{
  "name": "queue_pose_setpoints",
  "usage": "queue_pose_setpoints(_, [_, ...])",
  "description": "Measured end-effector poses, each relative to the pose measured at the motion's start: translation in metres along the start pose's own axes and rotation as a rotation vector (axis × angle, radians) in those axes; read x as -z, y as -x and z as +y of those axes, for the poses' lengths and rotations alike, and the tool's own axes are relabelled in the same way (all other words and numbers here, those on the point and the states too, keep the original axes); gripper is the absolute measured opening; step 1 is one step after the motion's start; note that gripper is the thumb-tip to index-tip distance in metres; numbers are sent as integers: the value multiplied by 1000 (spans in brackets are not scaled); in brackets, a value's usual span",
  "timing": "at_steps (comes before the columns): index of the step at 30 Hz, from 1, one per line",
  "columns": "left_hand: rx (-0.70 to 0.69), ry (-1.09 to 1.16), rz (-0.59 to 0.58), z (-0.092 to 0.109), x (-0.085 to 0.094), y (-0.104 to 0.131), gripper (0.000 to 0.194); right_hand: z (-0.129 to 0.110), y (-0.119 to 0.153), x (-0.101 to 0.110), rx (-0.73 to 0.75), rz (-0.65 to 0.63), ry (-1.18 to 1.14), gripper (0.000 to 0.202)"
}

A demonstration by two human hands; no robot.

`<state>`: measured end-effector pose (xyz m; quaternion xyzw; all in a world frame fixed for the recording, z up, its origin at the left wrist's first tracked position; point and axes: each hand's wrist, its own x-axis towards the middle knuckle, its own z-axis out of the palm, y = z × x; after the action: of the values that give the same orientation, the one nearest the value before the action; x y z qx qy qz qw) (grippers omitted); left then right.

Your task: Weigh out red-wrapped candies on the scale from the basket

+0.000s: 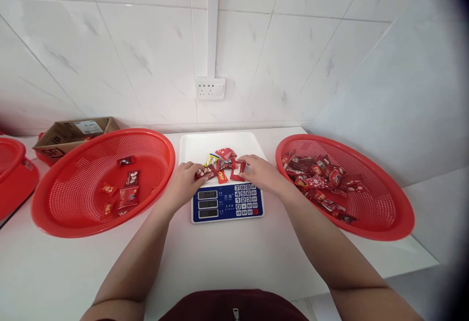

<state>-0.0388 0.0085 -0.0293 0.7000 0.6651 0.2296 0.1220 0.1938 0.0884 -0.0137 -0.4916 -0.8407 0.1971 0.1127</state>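
Observation:
On the white pan of a digital weighing scale (227, 203) lies a small pile of wrapped snacks. My left hand (185, 181) is at the pile's left side, its fingers closed on a dark red snack packet (207, 172). From the right, my right hand (262, 173) pinches a red and white snack packet (237, 170). Between the two hands lie a yellow packet (211, 159), a red packet (226, 153) and an orange-red packet (222, 177). The scale's blue panel with displays and keys faces me.
A red perforated basket (164, 147) with several packets stands to the left. Another red basket (397, 213), holding a larger heap of packets, stands to the right. Behind the left one is a cardboard box (62, 133). A wall socket (210, 88) is above the scale.

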Motion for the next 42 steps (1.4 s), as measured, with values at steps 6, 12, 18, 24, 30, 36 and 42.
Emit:
queue_pose_setpoints(6, [-25,-2,12,-2,-3,0,29,2,3,-6,49,27,-57,39])
queue_pose_setpoints(12, [-55,14,18,-4,-6,0,28,12,17,-12,152,182,-166,34])
queue_pose_setpoints(18, [-35,1,12,1,-5,0,29,27,58,-32,99,435,-383,27])
queue_pose_setpoints(24, [-40,-43,26,2,-5,-1,30,4,100,-51,257,7,-552,31])
queue_pose_setpoints(30, [-216,-87,152,10,-15,15,28,-5,124,-72,138,-368,-706,24])
queue_pose_setpoints(36, [-176,514,-618,41,17,81,23,3,138,-113,102,-499,-775,21])
queue_pose_setpoints(42, [375,863,-1186,1,12,140,37,3,136,-120,126,-405,-767,25])
